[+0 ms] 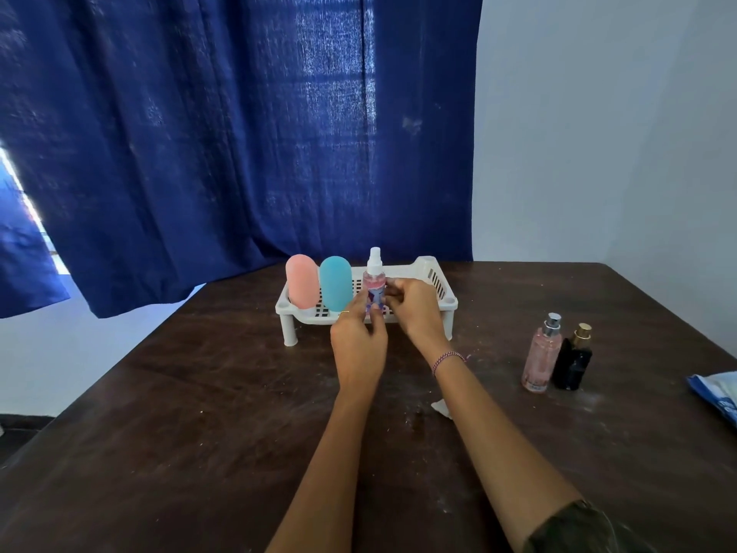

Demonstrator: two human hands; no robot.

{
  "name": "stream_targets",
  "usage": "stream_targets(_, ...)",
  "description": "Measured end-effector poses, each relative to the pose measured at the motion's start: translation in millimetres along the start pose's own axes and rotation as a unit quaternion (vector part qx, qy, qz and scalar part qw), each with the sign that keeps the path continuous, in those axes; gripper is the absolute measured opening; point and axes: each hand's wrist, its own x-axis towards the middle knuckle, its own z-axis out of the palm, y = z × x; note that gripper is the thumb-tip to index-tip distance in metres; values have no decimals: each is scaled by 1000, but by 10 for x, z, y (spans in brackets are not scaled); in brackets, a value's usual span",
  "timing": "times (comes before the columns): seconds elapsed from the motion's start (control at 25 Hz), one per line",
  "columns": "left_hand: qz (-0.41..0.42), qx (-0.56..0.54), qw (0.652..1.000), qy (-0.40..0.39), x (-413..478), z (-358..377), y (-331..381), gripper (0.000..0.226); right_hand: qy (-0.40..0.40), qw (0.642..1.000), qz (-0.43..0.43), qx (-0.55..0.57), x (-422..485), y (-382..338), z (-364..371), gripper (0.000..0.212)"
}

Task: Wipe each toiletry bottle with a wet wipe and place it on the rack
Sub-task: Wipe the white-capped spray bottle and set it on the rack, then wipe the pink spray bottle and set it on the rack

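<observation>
A white slatted rack (pixel 438 279) stands at the far middle of the dark table. In it stand a pink capsule bottle (pixel 302 280) and a teal capsule bottle (pixel 335 283), both upright. A clear pink spray bottle (pixel 375 275) stands upright in the rack beside the teal one. My left hand (pixel 357 339) and my right hand (pixel 414 309) both hold its lower body with curled fingers. A small white wipe (pixel 442 407) lies on the table under my right forearm. A pink perfume bottle (pixel 541 355) and a black bottle (pixel 574 359) stand at the right.
A blue and white wipes pack (pixel 718 397) lies at the right table edge. A dark blue curtain (pixel 239 133) hangs behind the table, with a white wall to the right. The brown table top (pixel 199 413) stretches out to the left and front.
</observation>
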Motion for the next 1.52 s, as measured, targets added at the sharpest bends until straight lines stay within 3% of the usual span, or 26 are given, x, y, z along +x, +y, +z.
stream_targets(0.52,1,28,999,-28,56,-1,-64,44,1,1000,0,-1,-93,-34,51,34)
stream_targets(0.84,2,22,1000,16,45,-46,-74,40,66,998,-7,5,-240,-99,39,47)
stream_targets(1.08,53,7,998,32,-125,-92,-13,39,82,996,-45,8,-495,-105,-91,46)
stream_targets(1.28,154,83,985,-13,-325,-52,114,40,94,994,-62,9,-746,18,-285,43)
stream_targets(1.52,175,61,982,-19,-691,-4,429,36,113,989,-86,28,-1007,83,-654,34)
